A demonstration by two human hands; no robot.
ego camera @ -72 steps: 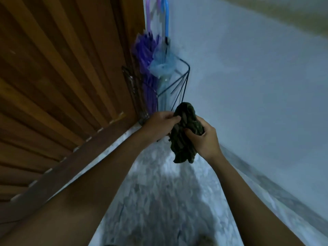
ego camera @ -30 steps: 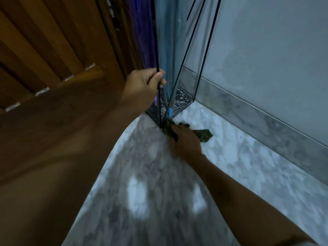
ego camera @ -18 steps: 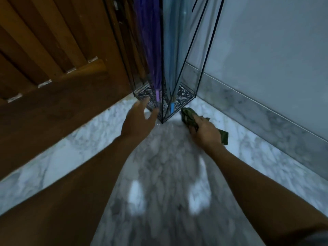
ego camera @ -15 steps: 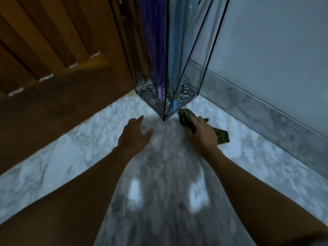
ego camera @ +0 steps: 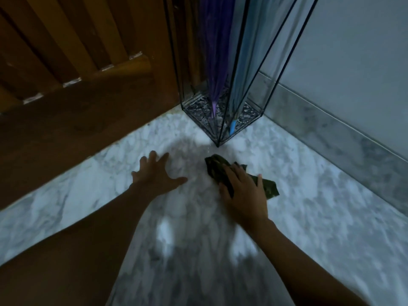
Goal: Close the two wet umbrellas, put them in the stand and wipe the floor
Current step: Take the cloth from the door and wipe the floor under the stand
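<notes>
The right hand (ego camera: 242,191) lay on top of a dark green cloth (ego camera: 217,167). Its fingers (ego camera: 237,173) were spread out and pressed the cloth down on the white marble floor (ego camera: 320,228). They did not look curled tight around it. One end of the cloth stuck out past the fingertips. Another corner stuck out on the little-finger side.

The left hand (ego camera: 156,175) held nothing. Its fingers were wide open, flat on the floor or just above it; I could not tell which. Its thumb pointed toward the cloth, with bare floor in between.

A little way past the fingertips of both hands stood the wire umbrella stand (ego camera: 217,143). It was in the corner between the wooden door (ego camera: 77,111) and the gray wall (ego camera: 353,40). The purple umbrella (ego camera: 215,51) and the blue umbrella (ego camera: 249,51) were both closed and stood inside it, tips down. So I think only the wiping was left.

The cloth looked soft, thin and light. It would likely bunch up and slide out from under the fingers. Pressing on its middle with a flat palm seemed the best hold. The floor looked smooth and may have been wet, so a hand leaning on it could slip. The stand looked light too, and a bump from the fingers might tip it.
</notes>
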